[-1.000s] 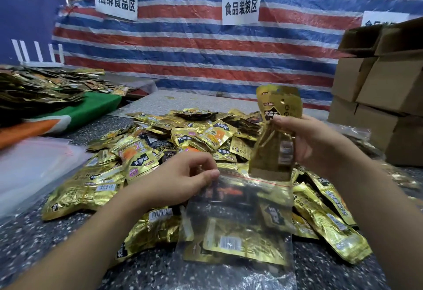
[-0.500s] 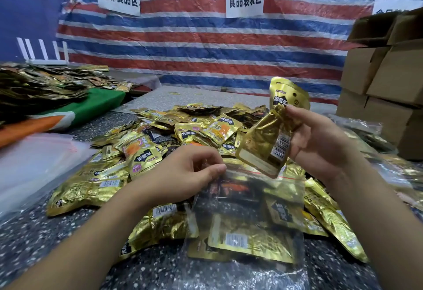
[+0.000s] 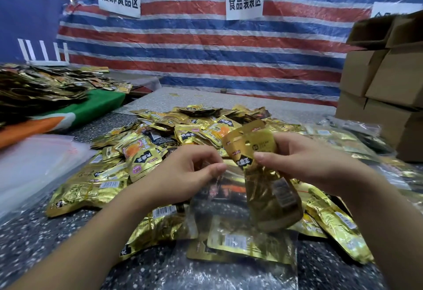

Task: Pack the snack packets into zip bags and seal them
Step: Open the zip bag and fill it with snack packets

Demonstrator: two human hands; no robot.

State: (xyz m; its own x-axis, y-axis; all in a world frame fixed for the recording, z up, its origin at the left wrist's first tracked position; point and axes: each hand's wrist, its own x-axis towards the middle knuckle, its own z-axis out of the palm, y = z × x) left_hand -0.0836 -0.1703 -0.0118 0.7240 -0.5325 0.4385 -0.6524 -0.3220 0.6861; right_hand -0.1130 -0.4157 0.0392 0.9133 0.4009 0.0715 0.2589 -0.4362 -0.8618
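A clear zip bag [image 3: 242, 267] lies on the speckled table in front of me, with gold snack packets [image 3: 247, 241] inside its lower part. My left hand [image 3: 190, 175] pinches the bag's mouth at its left side and holds it up. My right hand [image 3: 304, 161] grips a gold snack packet [image 3: 267, 189] by its upper part. The packet's lower half is pushed down into the open mouth of the bag. A wide heap of loose gold packets [image 3: 174, 134] covers the table behind and beside both hands.
A stack of flat clear bags [image 3: 34, 170] lies at the left. Behind it a second heap of packets [image 3: 39, 88] sits on green and orange cloth. Cardboard boxes [image 3: 384, 97] stand at the right, with filled clear bags [image 3: 352, 138] before them. A striped tarp hangs behind.
My right hand has brought the gold packet down from above the heap and slid its lower half into the bag's mouth. My left hand has kept its pinch on the bag's mouth.
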